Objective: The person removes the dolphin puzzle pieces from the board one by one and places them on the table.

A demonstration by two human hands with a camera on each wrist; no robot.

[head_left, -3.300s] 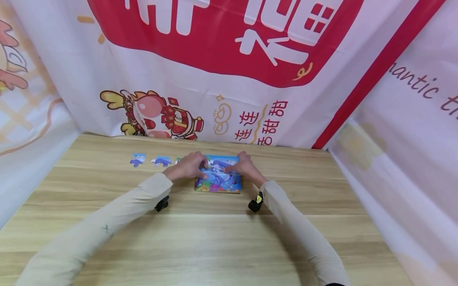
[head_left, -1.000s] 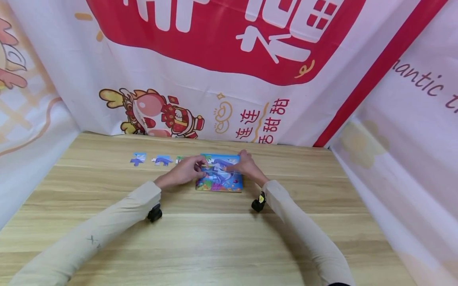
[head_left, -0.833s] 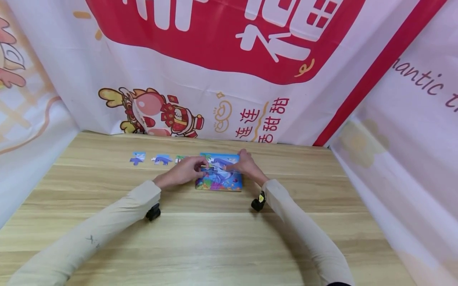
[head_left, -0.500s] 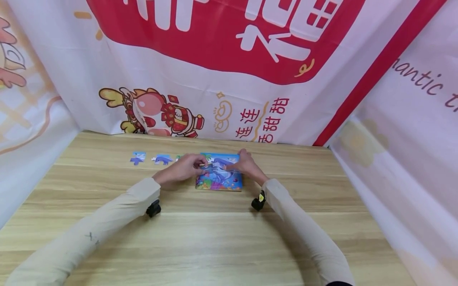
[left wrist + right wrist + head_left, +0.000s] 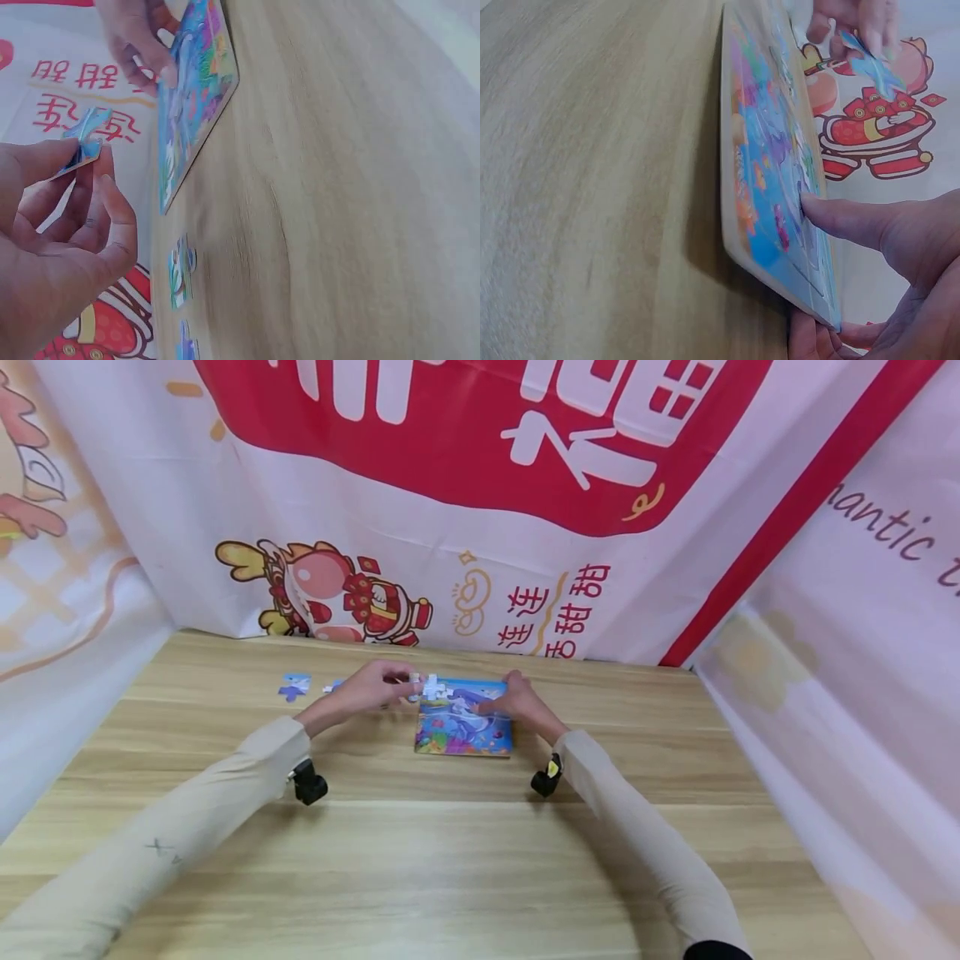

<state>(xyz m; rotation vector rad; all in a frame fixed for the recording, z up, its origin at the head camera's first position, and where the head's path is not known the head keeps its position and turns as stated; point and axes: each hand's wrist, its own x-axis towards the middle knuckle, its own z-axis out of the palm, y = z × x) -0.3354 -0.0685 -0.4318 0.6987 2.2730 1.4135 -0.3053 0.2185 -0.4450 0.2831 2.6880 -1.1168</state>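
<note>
The left hand [image 5: 366, 685] has moved far and left, pinching one puzzle piece [image 5: 877, 71]; the right hand [image 5: 522, 703] grips one board [image 5: 468, 737]; three loose pieces [image 5: 295, 686] lie left.

Puzzle board [image 5: 453, 727]: mainly blue, with a purple-blue dolphin and patches of orange, green and magenta along the lower part. Held piece [image 5: 91, 148]: pale and deep blue. Loose piece [image 5: 295, 687]: purple and light blue. Table [image 5: 450, 877]: light tan, streaked with wood grain. Sleeves [image 5: 217, 793]: plain beige, the left with a dark cross-shaped mark. Wall cloth [image 5: 360, 518]: white, printed with a red panel, white characters and a red-and-yellow cartoon figure.
</note>
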